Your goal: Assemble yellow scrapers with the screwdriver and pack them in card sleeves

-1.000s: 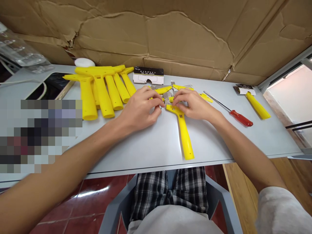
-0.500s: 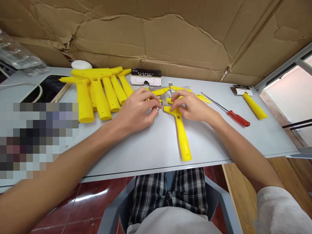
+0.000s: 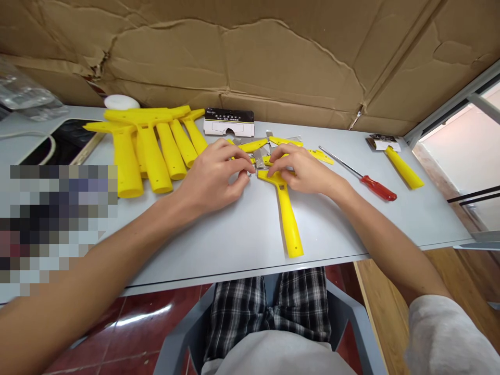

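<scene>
A yellow plastic scraper handle (image 3: 288,221) with a T-shaped head lies on the table, its grip toward me. My right hand (image 3: 299,169) bends over the head, with thumb and fingers closed on it. At the left end of that head is my left hand (image 3: 221,174), fingers curved and thumb apart from the index finger. Tiny metal pieces (image 3: 250,174) lie by its fingertips, too small to name. Just beyond both hands are several flat yellow pieces (image 3: 253,146) and metal plates (image 3: 259,158), partly hidden by my fingers.
Several yellow handles (image 3: 154,156) are heaped at left. A black-and-white card (image 3: 228,123) stands behind my left hand. To the right lie a red-handled screwdriver (image 3: 378,188) and a carded scraper (image 3: 404,166). Cardboard (image 3: 289,62) walls the back; a dark tablet-like device (image 3: 58,140) lies far left.
The whole view has shifted slightly, so things appear a little further left. Both hands stay by the scraper head, with hardly any change in the fingers.
</scene>
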`<control>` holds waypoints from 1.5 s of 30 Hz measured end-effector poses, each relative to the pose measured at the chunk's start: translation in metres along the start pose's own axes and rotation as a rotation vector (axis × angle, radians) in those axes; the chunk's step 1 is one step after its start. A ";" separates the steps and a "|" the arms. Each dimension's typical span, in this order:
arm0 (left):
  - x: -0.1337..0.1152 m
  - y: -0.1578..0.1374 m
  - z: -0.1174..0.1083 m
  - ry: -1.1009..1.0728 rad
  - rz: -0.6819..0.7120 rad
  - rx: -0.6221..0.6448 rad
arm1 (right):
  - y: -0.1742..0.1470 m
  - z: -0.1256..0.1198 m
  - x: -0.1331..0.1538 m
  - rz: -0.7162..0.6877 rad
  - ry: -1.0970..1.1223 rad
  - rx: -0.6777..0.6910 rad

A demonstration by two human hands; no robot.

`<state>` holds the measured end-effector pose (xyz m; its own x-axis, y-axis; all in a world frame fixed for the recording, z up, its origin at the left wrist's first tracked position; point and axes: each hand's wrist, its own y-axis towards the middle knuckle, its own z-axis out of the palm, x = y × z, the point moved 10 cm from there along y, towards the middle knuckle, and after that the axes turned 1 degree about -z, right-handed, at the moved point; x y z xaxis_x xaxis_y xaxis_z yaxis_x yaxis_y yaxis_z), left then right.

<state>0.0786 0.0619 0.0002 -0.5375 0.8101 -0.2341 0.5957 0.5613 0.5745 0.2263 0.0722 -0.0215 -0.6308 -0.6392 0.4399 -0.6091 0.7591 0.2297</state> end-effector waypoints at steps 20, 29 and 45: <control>0.001 -0.001 0.002 -0.012 -0.006 0.015 | 0.000 -0.003 0.000 0.003 0.005 -0.006; 0.000 -0.002 0.004 -0.004 0.006 0.030 | -0.001 0.003 0.000 0.002 0.004 0.005; 0.018 -0.004 0.017 0.081 -0.151 0.213 | -0.010 -0.024 -0.022 0.076 -0.135 -0.158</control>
<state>0.0764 0.0769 -0.0199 -0.6704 0.7034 -0.2364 0.6129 0.7044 0.3579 0.2578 0.0820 -0.0125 -0.7367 -0.5824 0.3435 -0.4814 0.8085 0.3384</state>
